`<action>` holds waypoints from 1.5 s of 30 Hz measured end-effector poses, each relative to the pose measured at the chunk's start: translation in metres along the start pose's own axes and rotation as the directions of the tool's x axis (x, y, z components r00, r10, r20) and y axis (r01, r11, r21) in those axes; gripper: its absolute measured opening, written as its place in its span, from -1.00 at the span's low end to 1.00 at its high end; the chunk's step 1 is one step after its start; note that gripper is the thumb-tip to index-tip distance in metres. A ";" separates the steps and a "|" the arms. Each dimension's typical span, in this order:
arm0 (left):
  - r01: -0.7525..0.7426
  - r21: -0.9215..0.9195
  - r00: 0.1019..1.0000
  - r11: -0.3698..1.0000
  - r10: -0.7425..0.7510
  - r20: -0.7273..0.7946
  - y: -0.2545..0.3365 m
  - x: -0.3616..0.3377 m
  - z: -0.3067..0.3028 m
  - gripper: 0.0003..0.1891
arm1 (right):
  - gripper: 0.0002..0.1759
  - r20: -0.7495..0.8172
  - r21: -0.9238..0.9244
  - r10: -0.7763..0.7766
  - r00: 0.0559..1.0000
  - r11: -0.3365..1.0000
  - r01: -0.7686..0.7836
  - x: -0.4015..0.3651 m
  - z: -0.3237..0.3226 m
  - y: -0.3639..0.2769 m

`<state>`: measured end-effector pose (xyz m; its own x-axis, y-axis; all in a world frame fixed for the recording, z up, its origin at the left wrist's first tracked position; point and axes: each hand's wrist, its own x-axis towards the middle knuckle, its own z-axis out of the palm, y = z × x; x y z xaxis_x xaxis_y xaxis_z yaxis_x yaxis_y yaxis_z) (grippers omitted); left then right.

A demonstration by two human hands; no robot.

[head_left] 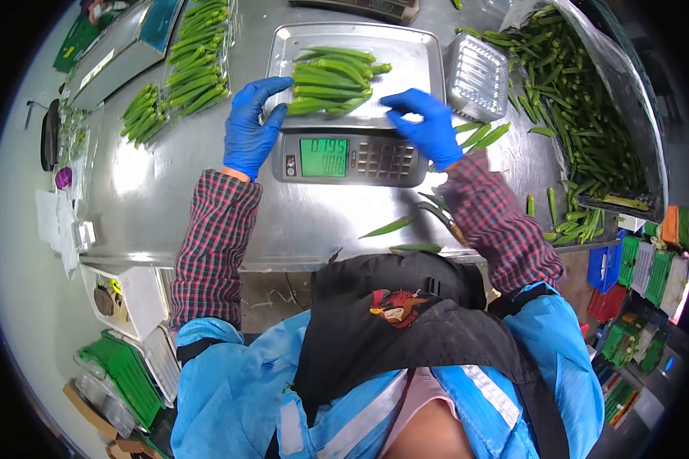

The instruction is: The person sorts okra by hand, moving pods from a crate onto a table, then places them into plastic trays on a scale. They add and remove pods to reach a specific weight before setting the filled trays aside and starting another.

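Note:
A small pile of okra (333, 80) lies side by side on the metal tray of a digital scale (283, 42), whose green display (324, 157) is lit. At the pile's left end is my left hand (253, 122) in a blue glove, thumb and fingers apart with the fingertips right by the okra ends. My right hand (427, 124), gloved too and slightly blurred, hovers at the tray's front right corner, its thumb and forefinger apart and nothing between them. Near it are several loose okra pods (486, 136) and a stack of clear plastic trays (478, 76).
A large heap of okra (582, 107) spills from a container at the right. Packed okra rows (199, 57) and a bunch (142, 115) lie at the left. A knife (445, 218) and loose pods (390, 227) rest near the table's front edge. A second scale (364, 6) stands behind.

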<state>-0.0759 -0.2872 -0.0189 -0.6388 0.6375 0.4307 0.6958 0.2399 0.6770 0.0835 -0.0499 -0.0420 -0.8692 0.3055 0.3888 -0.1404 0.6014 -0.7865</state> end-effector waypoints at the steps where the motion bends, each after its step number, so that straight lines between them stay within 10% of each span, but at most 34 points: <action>1: -0.015 -0.002 1.000 1.000 0.015 0.002 -0.004 0.006 0.007 -0.57 | -0.74 0.097 -0.118 -0.056 0.994 0.991 0.067 0.008 0.009 -0.018; 5: -0.152 0.067 0.987 0.986 0.147 0.063 -0.016 0.024 0.031 -0.56 | -0.76 0.204 -0.509 -0.196 0.959 0.816 0.275 0.035 0.062 -0.024; 17: -0.103 0.137 0.992 0.985 0.092 0.083 -0.033 0.024 0.060 -0.50 | -0.75 0.205 -0.533 -0.190 0.960 0.801 0.272 0.037 0.085 -0.012; 20: -0.140 0.140 0.985 0.980 0.124 0.116 -0.032 0.026 0.055 -0.50 | -0.82 0.025 -0.106 -0.037 0.999 0.994 0.039 0.024 0.064 -0.023; 23: -0.131 0.148 0.982 0.980 0.109 0.151 -0.029 0.026 0.050 -0.49 | -0.92 -0.180 0.452 0.261 0.949 0.878 -0.155 0.006 0.014 -0.023; 33: -0.026 0.085 1.000 0.996 0.027 -0.006 -0.055 0.010 0.003 -0.52 | -0.55 -0.344 0.014 0.670 0.658 0.704 -0.710 -0.129 -0.180 0.143; 38: 0.077 0.049 0.997 0.996 -0.077 -0.009 -0.042 0.008 -0.015 -0.60 | -0.43 -0.450 -0.221 0.379 0.809 0.830 -0.512 -0.107 -0.163 0.119; 45: 0.008 0.017 1.000 1.000 -0.009 0.026 -0.051 0.025 0.004 -0.69 | -0.59 -0.143 -0.016 0.315 0.938 0.947 -0.320 -0.007 -0.075 0.045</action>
<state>-0.1261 -0.2808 -0.0455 -0.6361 0.6541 0.4093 0.6960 0.2573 0.6703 0.1187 0.0300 -0.0445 -0.7921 0.5814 0.1859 0.1529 0.4837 -0.8618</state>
